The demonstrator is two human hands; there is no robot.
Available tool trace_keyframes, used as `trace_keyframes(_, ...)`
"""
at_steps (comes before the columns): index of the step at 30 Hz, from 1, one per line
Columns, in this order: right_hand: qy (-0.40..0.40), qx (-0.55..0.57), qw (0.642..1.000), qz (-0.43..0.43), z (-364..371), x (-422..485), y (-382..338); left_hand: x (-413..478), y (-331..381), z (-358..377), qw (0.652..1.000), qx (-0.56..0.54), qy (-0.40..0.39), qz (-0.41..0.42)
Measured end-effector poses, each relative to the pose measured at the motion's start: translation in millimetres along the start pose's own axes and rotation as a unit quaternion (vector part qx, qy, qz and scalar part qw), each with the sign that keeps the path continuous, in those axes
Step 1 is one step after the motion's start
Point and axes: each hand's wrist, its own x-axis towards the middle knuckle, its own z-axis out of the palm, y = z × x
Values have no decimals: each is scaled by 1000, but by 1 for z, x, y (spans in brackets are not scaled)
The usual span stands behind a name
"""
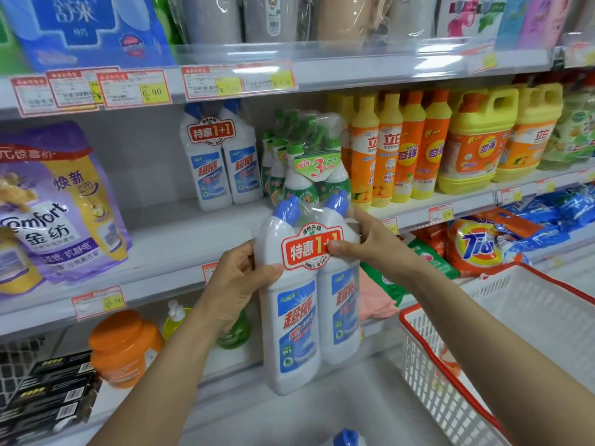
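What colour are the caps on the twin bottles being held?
Blue caps on the white twin-pack, clearest in the head view.

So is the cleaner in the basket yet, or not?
Not yet. Done: the twin pack of cleaner is off the shelf, where another pack like it stands. In hand: the left hand and the right hand both grip it in the air in front of the shelf. Left to do: it probably goes into the white basket on the right.

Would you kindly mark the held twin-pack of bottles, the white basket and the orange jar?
twin-pack of bottles (296, 323): head view, left bottle's blue label.
white basket (425, 381): head view, near mesh wall.
orange jar (124, 333): head view, lid.
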Motion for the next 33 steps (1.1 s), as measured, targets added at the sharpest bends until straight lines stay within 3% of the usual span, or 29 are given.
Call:
trace_keyframes(7,5,-90,996,-27,18,-8,54,-8,-51,-30,990,127,-35,-55)
trace_keyframes(11,-1,-148,989,19,27,-15,95,-17,-87,-38,981,160,-67,-80)
trace_keyframes(21,-124,-319,930,132,53,-52,182,-63,-183,-40,942,234,-146,-190)
trace_keyframes(25,-166,-346,913,139,62,-55,200,-71,-207,-47,907,332,-168,-197)
trace_keyframes(33,-206,-359,897,152,62,-50,216,-80,-225,-52,915,296,-166,-219)
